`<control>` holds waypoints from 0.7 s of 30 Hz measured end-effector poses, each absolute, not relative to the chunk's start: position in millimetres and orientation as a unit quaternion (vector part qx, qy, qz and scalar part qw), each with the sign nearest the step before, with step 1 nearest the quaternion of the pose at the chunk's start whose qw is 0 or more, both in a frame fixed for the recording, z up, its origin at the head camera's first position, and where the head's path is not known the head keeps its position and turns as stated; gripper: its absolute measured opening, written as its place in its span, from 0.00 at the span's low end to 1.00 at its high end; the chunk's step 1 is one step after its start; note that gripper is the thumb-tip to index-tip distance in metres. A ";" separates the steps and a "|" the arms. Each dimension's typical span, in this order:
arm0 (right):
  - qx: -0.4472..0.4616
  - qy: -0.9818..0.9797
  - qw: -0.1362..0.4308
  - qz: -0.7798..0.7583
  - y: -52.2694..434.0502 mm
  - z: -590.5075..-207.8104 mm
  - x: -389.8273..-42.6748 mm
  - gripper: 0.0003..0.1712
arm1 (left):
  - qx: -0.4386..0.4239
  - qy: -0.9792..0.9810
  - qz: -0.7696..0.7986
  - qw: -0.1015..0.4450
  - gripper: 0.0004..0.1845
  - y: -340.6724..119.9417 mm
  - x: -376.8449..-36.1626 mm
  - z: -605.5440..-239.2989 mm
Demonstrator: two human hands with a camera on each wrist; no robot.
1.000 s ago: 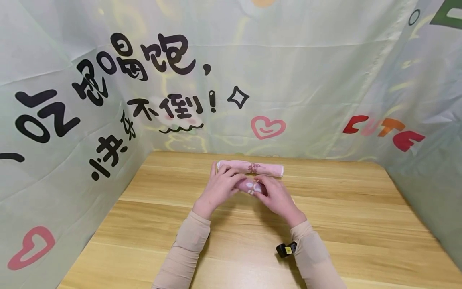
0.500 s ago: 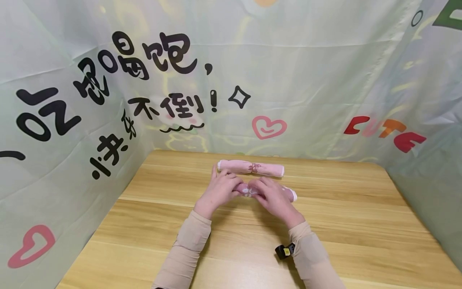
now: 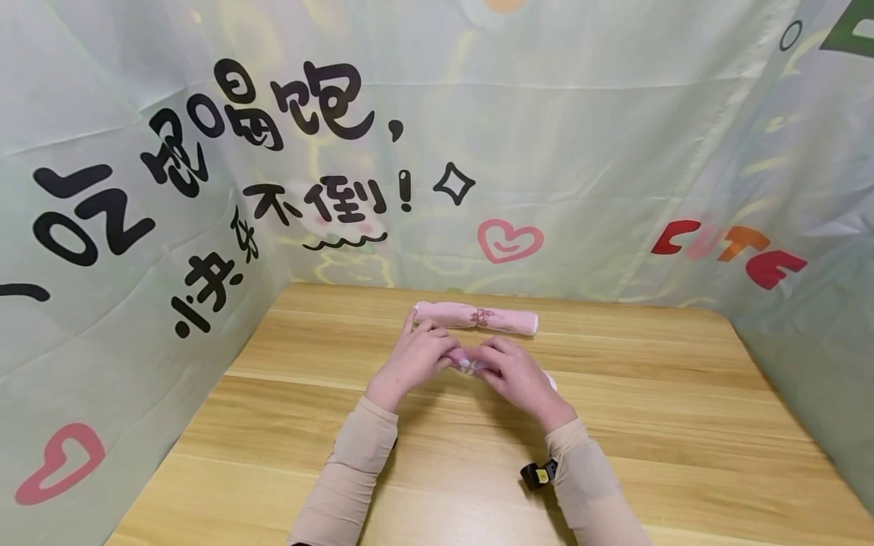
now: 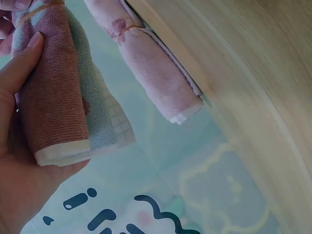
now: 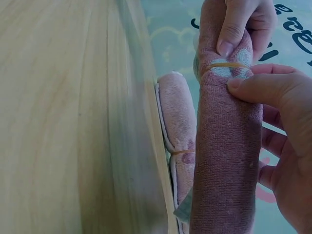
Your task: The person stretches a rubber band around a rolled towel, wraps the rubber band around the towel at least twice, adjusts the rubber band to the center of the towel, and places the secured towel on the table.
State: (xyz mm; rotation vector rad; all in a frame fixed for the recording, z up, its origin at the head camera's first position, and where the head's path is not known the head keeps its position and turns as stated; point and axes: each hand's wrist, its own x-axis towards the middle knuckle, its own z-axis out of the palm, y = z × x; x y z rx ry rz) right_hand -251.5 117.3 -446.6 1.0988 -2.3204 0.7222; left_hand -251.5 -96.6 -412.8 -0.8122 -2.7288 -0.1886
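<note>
A rolled dusky-pink towel with a pale blue pattern is held between both hands above the table. An orange rubber band circles its middle. My left hand grips one half, its thumb along the roll; in the left wrist view a loose bluish layer shows beside the pink outer one. My right hand holds the other half, thumb pressed just beside the band. Behind the hands lies a second rolled towel, light pink with a flower print, also banded at its middle.
The wooden table ends at a pale green fabric backdrop with printed lettering and hearts. A black wrist camera sits by the right forearm.
My right hand has shifted slightly left and down over the banded middle. The held towel's right end came into view, then turned mostly behind the right hand. The light pink towel stays put.
</note>
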 end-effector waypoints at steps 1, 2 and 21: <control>0.401 -0.846 0.235 0.260 117.3 -446.9 -251.6 0.17 | -0.285 -0.946 -0.065 0.143 0.11 -96.4 -251.6 -413.1; 0.402 -0.847 0.234 0.257 117.3 -447.2 -251.7 0.17 | -0.288 -0.944 -0.066 0.144 0.11 -96.1 -251.6 -413.3; 0.367 -0.883 0.157 0.246 120.0 -444.0 -250.1 0.12 | -0.353 -0.910 -0.053 0.210 0.10 -89.9 -254.5 -420.8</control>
